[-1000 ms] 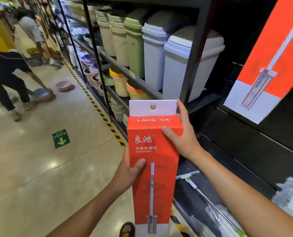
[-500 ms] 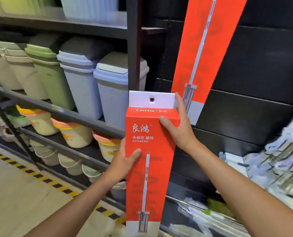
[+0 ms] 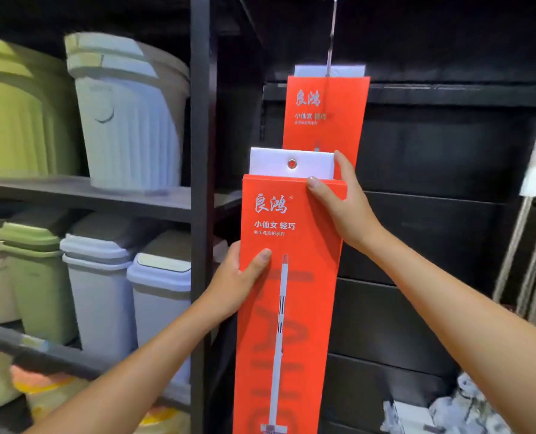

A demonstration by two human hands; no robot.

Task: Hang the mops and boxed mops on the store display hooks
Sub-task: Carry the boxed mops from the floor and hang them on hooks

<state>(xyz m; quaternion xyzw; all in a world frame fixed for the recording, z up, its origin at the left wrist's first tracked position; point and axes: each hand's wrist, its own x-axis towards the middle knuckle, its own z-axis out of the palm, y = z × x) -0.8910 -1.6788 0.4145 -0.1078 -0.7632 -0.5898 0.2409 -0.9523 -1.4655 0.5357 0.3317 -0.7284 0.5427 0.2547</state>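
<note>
Two hands on the boxed mop [image 3: 291, 308], upright: your left hand [image 3: 238, 278] curls round its left edge, your right hand [image 3: 343, 211] pinches the top right corner beside the eyelet [image 3: 291, 164]. That eyelet sits well below the display hook [image 3: 331, 36], slightly left of it, where a second boxed mop [image 3: 326, 114] hangs; right hand's nearer. Lidded bins [image 3: 160, 277] alongside, contents hidden.

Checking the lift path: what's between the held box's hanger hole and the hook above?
Head view: the hung boxed mop, hanging on the hook, fills that stretch. The hanger hole of the held box sits just below its visible part.
</note>
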